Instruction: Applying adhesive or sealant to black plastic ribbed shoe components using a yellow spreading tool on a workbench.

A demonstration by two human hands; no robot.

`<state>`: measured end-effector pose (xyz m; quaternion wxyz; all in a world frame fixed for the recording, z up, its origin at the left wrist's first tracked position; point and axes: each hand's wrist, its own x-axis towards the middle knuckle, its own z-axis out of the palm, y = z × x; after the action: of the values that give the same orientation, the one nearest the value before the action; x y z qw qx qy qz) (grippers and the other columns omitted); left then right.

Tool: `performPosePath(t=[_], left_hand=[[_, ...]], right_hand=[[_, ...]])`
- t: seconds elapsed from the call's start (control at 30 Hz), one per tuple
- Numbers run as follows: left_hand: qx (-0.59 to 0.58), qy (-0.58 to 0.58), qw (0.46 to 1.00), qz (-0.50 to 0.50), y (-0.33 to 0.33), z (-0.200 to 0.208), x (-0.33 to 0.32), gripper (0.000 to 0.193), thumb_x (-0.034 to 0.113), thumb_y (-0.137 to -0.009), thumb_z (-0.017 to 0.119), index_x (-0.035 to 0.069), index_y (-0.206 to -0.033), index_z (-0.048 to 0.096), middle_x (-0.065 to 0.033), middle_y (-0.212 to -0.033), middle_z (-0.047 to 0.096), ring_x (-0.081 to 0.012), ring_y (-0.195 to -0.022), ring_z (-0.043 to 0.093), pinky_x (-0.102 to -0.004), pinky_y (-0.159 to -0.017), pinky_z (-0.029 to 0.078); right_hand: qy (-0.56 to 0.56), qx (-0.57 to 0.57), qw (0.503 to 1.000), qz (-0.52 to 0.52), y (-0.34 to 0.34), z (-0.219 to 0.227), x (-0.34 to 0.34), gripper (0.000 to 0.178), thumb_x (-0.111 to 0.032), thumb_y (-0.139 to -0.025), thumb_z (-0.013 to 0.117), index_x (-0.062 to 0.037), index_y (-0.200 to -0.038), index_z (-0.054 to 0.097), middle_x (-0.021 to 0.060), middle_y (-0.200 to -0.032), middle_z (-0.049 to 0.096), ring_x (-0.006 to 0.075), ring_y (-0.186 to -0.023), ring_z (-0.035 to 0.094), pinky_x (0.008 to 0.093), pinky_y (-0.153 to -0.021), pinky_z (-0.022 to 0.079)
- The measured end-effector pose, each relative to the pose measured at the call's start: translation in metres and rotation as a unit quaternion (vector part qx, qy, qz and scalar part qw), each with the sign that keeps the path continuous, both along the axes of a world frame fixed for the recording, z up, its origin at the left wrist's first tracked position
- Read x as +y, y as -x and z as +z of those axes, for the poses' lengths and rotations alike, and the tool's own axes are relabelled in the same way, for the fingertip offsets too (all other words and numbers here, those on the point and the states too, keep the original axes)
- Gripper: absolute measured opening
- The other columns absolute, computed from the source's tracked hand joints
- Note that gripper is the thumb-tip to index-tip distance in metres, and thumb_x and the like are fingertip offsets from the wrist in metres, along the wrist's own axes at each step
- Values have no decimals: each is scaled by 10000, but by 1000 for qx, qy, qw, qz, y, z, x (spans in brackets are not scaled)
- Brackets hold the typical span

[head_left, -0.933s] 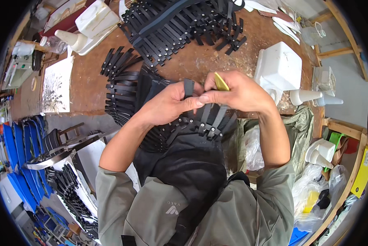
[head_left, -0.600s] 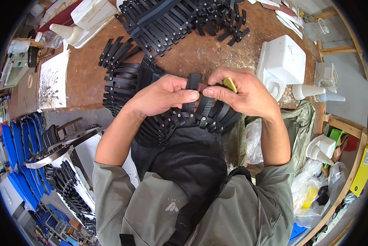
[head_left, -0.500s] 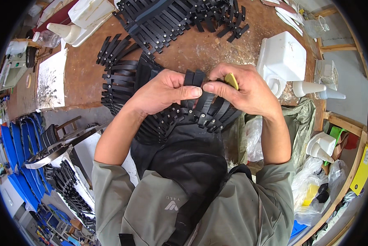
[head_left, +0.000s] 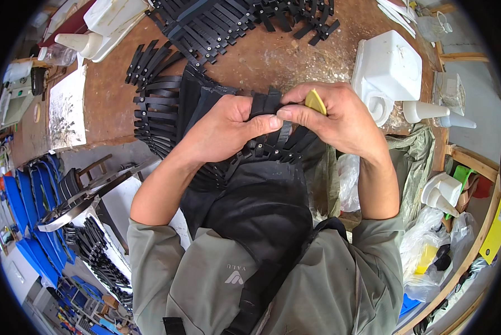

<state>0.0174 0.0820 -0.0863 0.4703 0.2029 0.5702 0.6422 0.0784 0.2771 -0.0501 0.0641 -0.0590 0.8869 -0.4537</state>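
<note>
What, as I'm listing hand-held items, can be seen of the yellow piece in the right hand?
The yellow piece looks small, flat and smooth, with a narrowed end and a paler edge. Only part shows; the rest is hidden in the right hand, which holds it between thumb and fingers. It sits tilted, its narrowed end pointing up and slightly left in the picture. Whether it is metal or plastic, I cannot tell.

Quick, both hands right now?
Left hand: closed, pinching black straps.
Right hand: closed, holding a flat yellow piece; any strap grip can't be told.
</note>
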Motion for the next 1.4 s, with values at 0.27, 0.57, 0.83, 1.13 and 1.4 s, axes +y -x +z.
performPosePath(t=[0.27,0.57,0.83,1.13,1.4], left_hand=[[27,53,987,-150,23,-4,-3,237,244,-902,603,17,-946,657,51,-798,605,-24,-727,486,-197,-648,415],[40,80,985,-148,21,1,-1,237,249,-902,604,17,-877,649,70,-704,538,-16,-665,430,-193,-582,362],[17,-21,997,-66,3,5,7,221,198,-912,577,2,-990,644,-2,-857,663,-33,-783,555,-209,-711,460],[8,-1,1000,-28,3,-6,0,210,209,-911,590,16,-961,655,52,-790,613,-18,-721,496,-201,-622,413],[-12,-41,998,-56,4,2,3,200,196,-876,635,18,-965,655,45,-821,625,-27,-738,509,-204,-655,427]], right_hand=[[17,82,996,9,-5,-3,4,140,-97,-818,666,1,-911,630,98,-782,647,188,-690,635,278,-620,483],[-27,60,997,47,-3,0,6,149,-188,-839,607,-74,-933,589,116,-739,618,327,-695,607,390,-574,460],[-55,105,993,27,-6,-7,2,175,-218,-842,613,-67,-925,579,134,-737,608,337,-696,601,415,-570,453],[-54,57,997,8,-8,0,2,196,-243,-832,630,-54,-876,598,125,-685,598,341,-655,590,404,-555,450],[-46,118,992,-21,-10,-2,-5,156,-201,-818,649,-55,-850,605,114,-693,594,311,-620,588,363,-542,461]])
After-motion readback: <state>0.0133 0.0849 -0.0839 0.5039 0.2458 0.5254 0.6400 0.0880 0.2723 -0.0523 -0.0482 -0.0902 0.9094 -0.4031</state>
